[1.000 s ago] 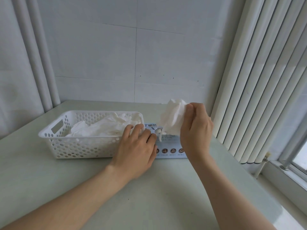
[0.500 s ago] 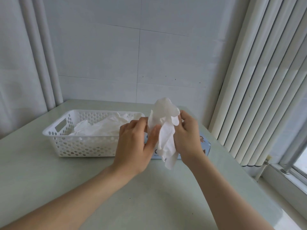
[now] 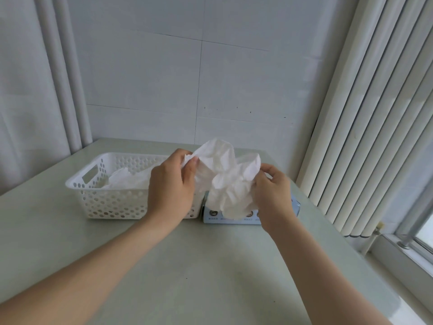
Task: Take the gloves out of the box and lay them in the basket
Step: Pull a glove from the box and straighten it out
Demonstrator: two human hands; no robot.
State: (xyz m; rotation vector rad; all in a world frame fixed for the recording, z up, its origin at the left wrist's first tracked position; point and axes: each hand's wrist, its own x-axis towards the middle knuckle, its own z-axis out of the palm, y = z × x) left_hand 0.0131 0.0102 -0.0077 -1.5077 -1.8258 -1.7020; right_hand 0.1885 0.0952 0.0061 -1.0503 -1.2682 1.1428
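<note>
A crumpled white glove (image 3: pixel 228 179) hangs in the air between my hands, above the light blue glove box (image 3: pixel 234 218). My left hand (image 3: pixel 172 186) pinches its upper left edge, and my right hand (image 3: pixel 273 195) grips its right side. The glove and my right hand hide most of the box. Left of the box stands a white perforated basket (image 3: pixel 105 200) with several white gloves (image 3: pixel 127 181) lying inside. My left hand covers the basket's right end.
Everything sits on a pale green table (image 3: pixel 199 266) in a corner. A white tiled wall is behind, two vertical pipes (image 3: pixel 68 90) stand at the left, and vertical blinds (image 3: pixel 375 113) with a window sill run along the right.
My left hand rose off the box and took hold of the glove. Both hands have spread the glove out wider, and it has shifted slightly left.
</note>
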